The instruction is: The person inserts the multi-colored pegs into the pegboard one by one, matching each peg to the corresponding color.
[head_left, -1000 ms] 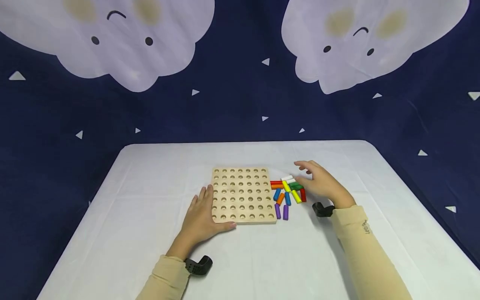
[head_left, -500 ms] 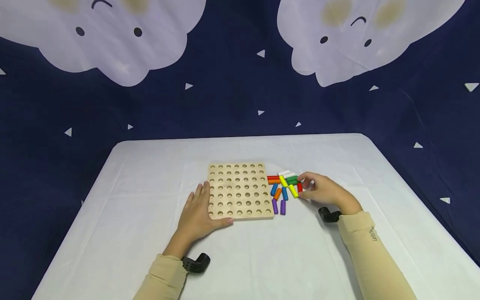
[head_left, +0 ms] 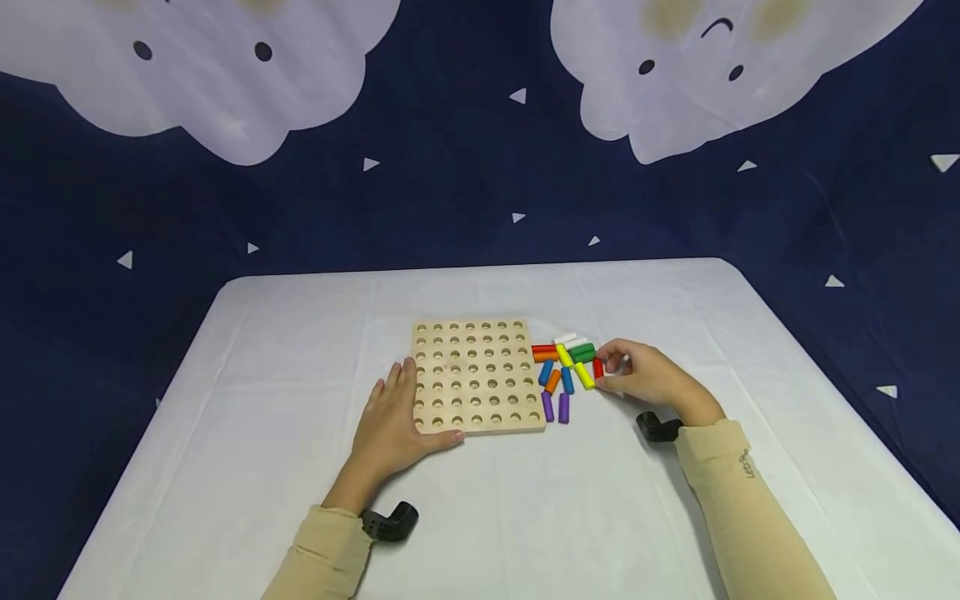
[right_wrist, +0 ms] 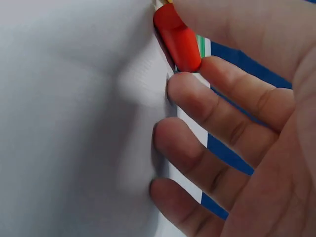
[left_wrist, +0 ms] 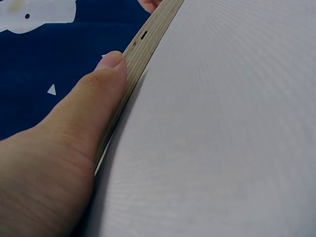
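Note:
A square wooden pegboard (head_left: 480,375) with rows of round holes lies on the table. My left hand (head_left: 386,421) rests against its left side with straight fingers, the thumb along the near edge. In the left wrist view, the thumb (left_wrist: 94,94) touches the board's side (left_wrist: 136,54). Right of the board, my right hand (head_left: 648,379) pinches a red peg (head_left: 597,368) between thumb and index finger, one at each end. The right wrist view shows this peg (right_wrist: 180,42) low over the white cloth, partly covered by the thumb; the other fingers are bent and hold nothing.
Loose pegs lie between the board and my right hand: green (head_left: 582,352), yellow (head_left: 584,376), blue (head_left: 567,381), orange (head_left: 552,382), purple (head_left: 564,408), white (head_left: 565,338) and another red peg (head_left: 543,349). A white cloth covers the table (head_left: 487,517). Behind hangs a dark blue backdrop (head_left: 450,208).
My right hand has come down from above the pegs to the rightmost red peg, and its fingers have closed on that peg's ends. The left hand stays at the board; the head view has shifted slightly.

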Tool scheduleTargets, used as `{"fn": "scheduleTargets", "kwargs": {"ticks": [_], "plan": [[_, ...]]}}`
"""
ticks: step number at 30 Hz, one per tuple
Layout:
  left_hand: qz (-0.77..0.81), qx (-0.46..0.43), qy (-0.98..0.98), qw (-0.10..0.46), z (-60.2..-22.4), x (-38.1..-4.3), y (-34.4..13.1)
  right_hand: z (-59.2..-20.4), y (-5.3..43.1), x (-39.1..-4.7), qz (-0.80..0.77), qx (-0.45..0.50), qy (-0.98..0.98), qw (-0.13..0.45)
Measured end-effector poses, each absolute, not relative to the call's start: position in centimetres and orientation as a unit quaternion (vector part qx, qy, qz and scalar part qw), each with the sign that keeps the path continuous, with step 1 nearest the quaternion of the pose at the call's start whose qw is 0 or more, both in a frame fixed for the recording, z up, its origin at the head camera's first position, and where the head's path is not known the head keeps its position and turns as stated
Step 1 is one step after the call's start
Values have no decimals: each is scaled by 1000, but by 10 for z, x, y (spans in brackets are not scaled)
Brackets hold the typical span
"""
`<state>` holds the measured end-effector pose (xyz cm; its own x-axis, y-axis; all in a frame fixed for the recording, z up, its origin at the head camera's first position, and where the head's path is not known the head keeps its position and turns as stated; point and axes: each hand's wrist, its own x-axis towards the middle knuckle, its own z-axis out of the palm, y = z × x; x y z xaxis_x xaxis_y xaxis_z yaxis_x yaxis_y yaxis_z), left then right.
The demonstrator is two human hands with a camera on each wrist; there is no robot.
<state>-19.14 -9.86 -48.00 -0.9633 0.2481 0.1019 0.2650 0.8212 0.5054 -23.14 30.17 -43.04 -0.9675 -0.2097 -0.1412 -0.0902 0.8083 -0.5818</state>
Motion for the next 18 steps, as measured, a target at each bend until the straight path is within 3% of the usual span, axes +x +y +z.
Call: {"fn": "scheduleTargets", "kwargs": {"ticks": [18], "plan": [[-270,-135,-953,19,-480,-192,-98,-429,296,-238,-310,-70,945,77]]}}
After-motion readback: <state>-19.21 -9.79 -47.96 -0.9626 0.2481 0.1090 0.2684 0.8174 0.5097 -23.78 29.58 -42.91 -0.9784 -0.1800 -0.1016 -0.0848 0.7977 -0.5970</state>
